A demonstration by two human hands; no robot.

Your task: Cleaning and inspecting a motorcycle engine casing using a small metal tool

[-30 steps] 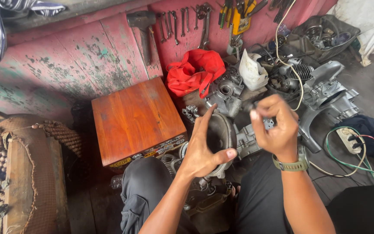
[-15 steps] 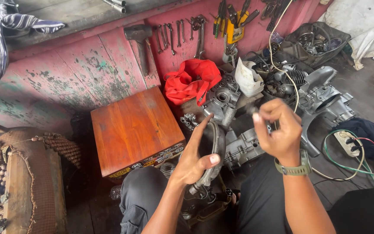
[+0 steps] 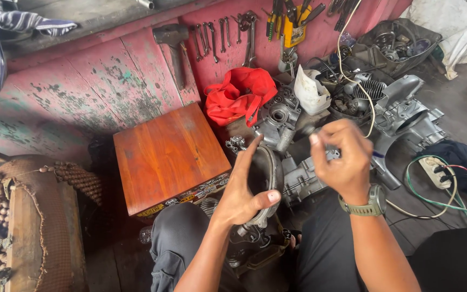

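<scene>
Left hand [image 3: 241,192] open, palm steadying round engine cover [image 3: 266,178] upright; right hand [image 3: 339,157] pinched shut, contents indiscernible.

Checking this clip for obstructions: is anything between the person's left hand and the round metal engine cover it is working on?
Nothing visible. The left hand already lies against the round engine cover, palm on its face and thumb below the rim. The right hand is raised apart to the side, fingers pinched; what it holds is too small to tell.
</scene>
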